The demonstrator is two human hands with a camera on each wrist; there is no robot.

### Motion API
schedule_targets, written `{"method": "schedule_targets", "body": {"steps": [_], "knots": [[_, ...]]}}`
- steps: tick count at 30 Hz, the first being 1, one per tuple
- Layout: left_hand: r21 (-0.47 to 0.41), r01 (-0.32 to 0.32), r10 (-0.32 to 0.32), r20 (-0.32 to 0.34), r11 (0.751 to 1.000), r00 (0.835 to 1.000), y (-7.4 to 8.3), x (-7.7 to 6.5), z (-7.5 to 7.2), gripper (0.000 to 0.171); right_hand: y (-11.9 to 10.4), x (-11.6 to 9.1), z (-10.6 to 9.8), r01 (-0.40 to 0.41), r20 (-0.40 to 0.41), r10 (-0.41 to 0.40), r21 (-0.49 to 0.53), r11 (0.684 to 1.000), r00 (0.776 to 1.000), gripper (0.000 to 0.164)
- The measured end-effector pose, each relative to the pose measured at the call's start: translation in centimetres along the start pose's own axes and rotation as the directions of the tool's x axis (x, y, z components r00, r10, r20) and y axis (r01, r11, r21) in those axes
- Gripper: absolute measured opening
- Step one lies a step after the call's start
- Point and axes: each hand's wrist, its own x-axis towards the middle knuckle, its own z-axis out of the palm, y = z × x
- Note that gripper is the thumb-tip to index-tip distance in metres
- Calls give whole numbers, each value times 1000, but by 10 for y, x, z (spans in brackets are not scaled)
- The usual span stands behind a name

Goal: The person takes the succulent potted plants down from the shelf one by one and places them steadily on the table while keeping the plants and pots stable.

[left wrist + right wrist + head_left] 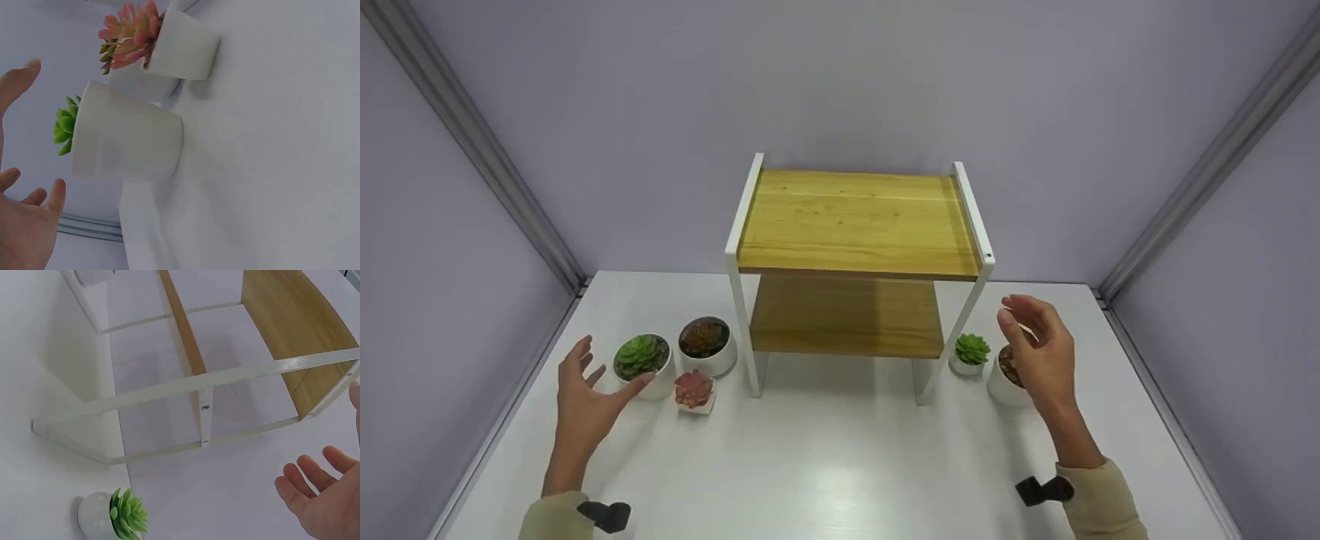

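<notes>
My left hand (585, 405) is spread, thumb and fingers apart, around the near side of a white pot with a green succulent (639, 356). In the left wrist view the fingertips stop short of that white pot (126, 138), with nothing held. Close by are a pink succulent (694, 388) in a small white pot and a brownish succulent (705, 339) in a round one. My right hand (1048, 364), fingers loosely bent and grasping nothing, hovers over a white pot (1005, 391) whose contents it partly hides. A small green succulent (971, 349) stands left of it.
A two-tier shelf with wooden boards (855, 225) and a white frame (742, 202) stands mid-table against the back wall. Its right legs are close to the small green succulent. Grey panels (1222, 300) and metal posts (480, 142) enclose the white table (825, 457).
</notes>
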Motion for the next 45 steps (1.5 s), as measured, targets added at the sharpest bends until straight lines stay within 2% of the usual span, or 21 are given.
{"method": "schedule_targets", "body": {"steps": [3,7,12,17,23,26,29,31,34,36,38,41,45], "knots": [[4,-25,25,-32,1000,999,14,2,-12,115,1,2,-5,18,20,-17,-25,1000,1000,43],[11,-94,95,-89,995,992,38,7,-25,109,-3,6,-10,26,12,-25,-126,992,1000,49],[43,-200,203,-89,979,975,75,11,-33,114,-10,14,-22,40,23,-36,-207,978,999,61],[115,-333,340,-54,936,939,110,20,-35,107,-18,22,-38,69,99,-47,-235,970,994,75],[157,-433,446,-59,888,893,144,35,-30,95,-33,34,-47,156,174,-112,-268,951,978,80],[230,-473,497,-55,851,866,159,42,-27,89,-39,44,-48,196,207,-146,-248,949,967,85],[326,-508,546,-29,797,838,170,49,-23,88,-41,55,-52,206,238,-150,-235,950,960,92],[378,-534,579,-9,757,815,176,55,-20,87,-41,61,-56,220,247,-153,-277,935,957,97],[451,-551,609,21,702,793,184,64,-17,89,-40,71,-62,230,251,-143,-363,903,957,105],[484,-549,608,42,682,793,189,70,-16,92,-38,79,-66,233,252,-134,-419,878,958,110],[513,-539,597,63,669,800,194,76,-16,96,-37,87,-68,225,253,-116,-461,858,961,115],[528,-525,579,75,668,812,201,87,-15,102,-37,99,-70,203,241,-87,-515,833,967,121],[536,-511,569,66,673,819,210,98,-12,104,-36,111,-72,185,230,-60,-576,796,971,126]]}}
